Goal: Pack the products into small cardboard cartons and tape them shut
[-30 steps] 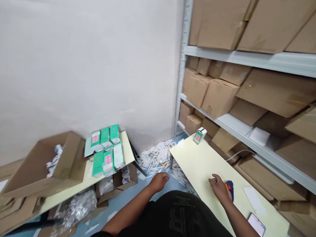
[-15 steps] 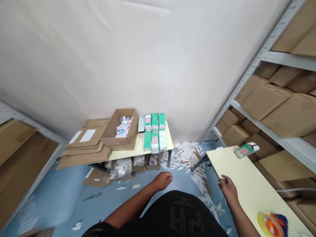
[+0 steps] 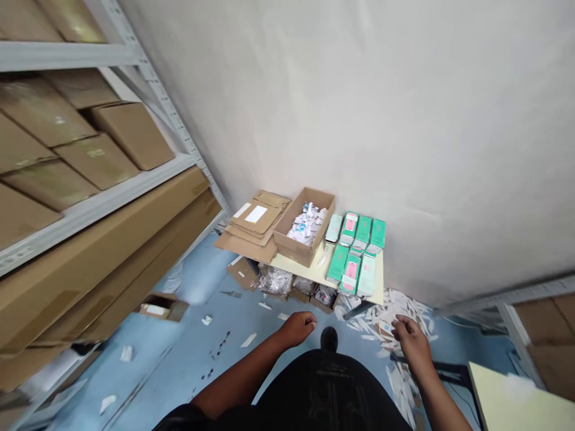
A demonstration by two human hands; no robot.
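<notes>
Above the blue floor, my left hand [image 3: 297, 329] hangs in front of my body with its fingers curled in, and no object shows in it. My right hand [image 3: 411, 338] is held out at the right, fingers loosely bent and apart, with nothing between them. Neither hand touches anything. Beyond them, a small table [image 3: 291, 266] against the wall bears several green and pale boxes [image 3: 350, 272]. An open cardboard carton [image 3: 294, 251] full of small white packets [image 3: 308, 224] stands there too, beside a stack of flattened cardboard [image 3: 258, 224].
Shelving [image 3: 103, 194] loaded with cartons rises on the left. White paper strips [image 3: 395, 311] litter the floor at the right. A second table [image 3: 507, 401] juts in at the lower right, near another shelf. Under the wall table lies clear plastic wrap [image 3: 274, 279].
My view has swung left, so the left shelving shows more and the right table has mostly left the frame. The wall table is nearer. Both hands keep almost the same pose.
</notes>
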